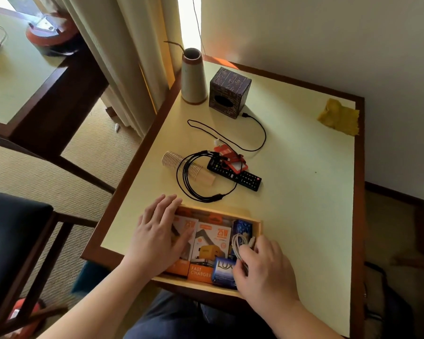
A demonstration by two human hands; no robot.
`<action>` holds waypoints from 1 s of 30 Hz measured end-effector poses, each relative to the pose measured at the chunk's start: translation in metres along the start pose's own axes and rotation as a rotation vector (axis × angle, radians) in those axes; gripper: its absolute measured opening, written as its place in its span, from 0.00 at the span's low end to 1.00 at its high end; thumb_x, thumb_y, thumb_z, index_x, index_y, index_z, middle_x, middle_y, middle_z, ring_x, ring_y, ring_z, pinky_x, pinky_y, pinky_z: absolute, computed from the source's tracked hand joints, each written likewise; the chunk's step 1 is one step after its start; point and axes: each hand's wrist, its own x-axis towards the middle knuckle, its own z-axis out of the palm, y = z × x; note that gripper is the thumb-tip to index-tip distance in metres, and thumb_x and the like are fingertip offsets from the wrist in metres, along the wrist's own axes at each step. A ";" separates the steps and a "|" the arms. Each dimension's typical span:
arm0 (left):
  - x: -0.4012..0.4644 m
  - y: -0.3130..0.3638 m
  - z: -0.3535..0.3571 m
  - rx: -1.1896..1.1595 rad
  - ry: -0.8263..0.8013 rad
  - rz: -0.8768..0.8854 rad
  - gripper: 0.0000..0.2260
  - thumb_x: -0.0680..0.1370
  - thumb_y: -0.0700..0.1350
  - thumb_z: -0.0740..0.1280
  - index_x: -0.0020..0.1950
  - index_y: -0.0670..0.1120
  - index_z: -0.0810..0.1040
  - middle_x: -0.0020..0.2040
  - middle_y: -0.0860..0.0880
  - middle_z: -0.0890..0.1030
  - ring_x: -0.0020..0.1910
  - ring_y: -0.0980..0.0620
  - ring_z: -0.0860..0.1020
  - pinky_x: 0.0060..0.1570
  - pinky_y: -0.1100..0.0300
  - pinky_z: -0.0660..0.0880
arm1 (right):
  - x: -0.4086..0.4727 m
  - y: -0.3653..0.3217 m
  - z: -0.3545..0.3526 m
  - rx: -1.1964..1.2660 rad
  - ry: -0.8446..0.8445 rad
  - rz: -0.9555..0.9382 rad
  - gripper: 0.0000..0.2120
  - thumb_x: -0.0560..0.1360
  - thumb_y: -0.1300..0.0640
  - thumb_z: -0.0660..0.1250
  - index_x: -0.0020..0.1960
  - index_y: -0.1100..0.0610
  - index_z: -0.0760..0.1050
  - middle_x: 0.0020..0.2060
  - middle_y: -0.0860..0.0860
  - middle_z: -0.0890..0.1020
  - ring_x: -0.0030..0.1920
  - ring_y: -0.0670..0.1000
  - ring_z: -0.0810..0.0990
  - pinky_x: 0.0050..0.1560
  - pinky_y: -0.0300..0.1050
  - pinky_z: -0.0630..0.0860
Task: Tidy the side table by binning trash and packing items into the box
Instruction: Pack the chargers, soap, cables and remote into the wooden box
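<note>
A shallow wooden box (255, 220) sits at the table's near edge. Inside lie two orange charger packs (212, 243), a blue soap bar (224, 271), a small blue packet (242, 227) and a coiled white cable (240, 241). My left hand (160, 237) rests flat, fingers spread, on the left charger pack and the box's far left corner. My right hand (264, 267) is at the box's right side, fingers pinching the white cable. Beyond the box lie a black cable coil (194, 189), a stack of paper cups (181, 165), a black remote (240, 176) and a red card holder (233, 162).
A second black cable (260, 128) loops toward a dark patterned tissue box (229, 91) beside a cream vase (192, 79) at the back. A yellow cloth (339, 117) lies at the far right corner. A dark chair (12, 231) stands on the left.
</note>
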 end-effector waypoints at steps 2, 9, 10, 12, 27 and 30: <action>0.000 0.000 0.000 0.004 0.001 0.001 0.33 0.79 0.68 0.59 0.81 0.55 0.61 0.81 0.55 0.63 0.82 0.51 0.53 0.77 0.44 0.58 | 0.001 0.001 -0.001 -0.012 -0.008 -0.002 0.11 0.70 0.47 0.75 0.44 0.50 0.75 0.41 0.47 0.72 0.39 0.47 0.68 0.31 0.39 0.71; 0.000 0.001 -0.002 0.000 0.000 -0.006 0.33 0.80 0.70 0.56 0.82 0.56 0.60 0.81 0.56 0.63 0.83 0.51 0.52 0.78 0.43 0.58 | 0.041 0.003 -0.023 0.048 0.133 -0.019 0.12 0.78 0.47 0.69 0.39 0.52 0.74 0.36 0.45 0.71 0.35 0.47 0.70 0.29 0.41 0.74; 0.000 0.001 -0.002 0.000 0.001 -0.006 0.33 0.80 0.70 0.55 0.82 0.57 0.60 0.81 0.56 0.62 0.83 0.52 0.52 0.78 0.44 0.59 | 0.057 0.006 -0.027 0.071 0.150 -0.022 0.12 0.78 0.47 0.68 0.40 0.52 0.74 0.36 0.45 0.71 0.36 0.47 0.70 0.30 0.40 0.74; -0.001 0.000 -0.002 -0.001 0.003 0.000 0.33 0.80 0.70 0.55 0.82 0.56 0.61 0.81 0.56 0.62 0.83 0.52 0.52 0.78 0.44 0.59 | 0.094 0.012 -0.034 0.109 0.160 -0.037 0.10 0.79 0.48 0.67 0.42 0.52 0.74 0.38 0.45 0.72 0.38 0.47 0.72 0.32 0.40 0.74; 0.000 -0.002 0.000 -0.013 0.004 -0.007 0.32 0.80 0.69 0.56 0.82 0.60 0.58 0.82 0.58 0.62 0.83 0.54 0.50 0.79 0.46 0.56 | 0.236 0.025 0.001 -0.126 0.013 0.125 0.13 0.81 0.46 0.67 0.55 0.54 0.84 0.45 0.50 0.79 0.49 0.52 0.76 0.44 0.49 0.81; -0.001 -0.002 -0.001 -0.013 0.016 0.001 0.32 0.80 0.69 0.56 0.82 0.60 0.59 0.81 0.58 0.62 0.83 0.54 0.50 0.78 0.49 0.52 | 0.229 0.017 -0.012 -0.059 0.113 0.131 0.13 0.82 0.49 0.63 0.51 0.55 0.84 0.40 0.48 0.77 0.44 0.51 0.75 0.39 0.47 0.79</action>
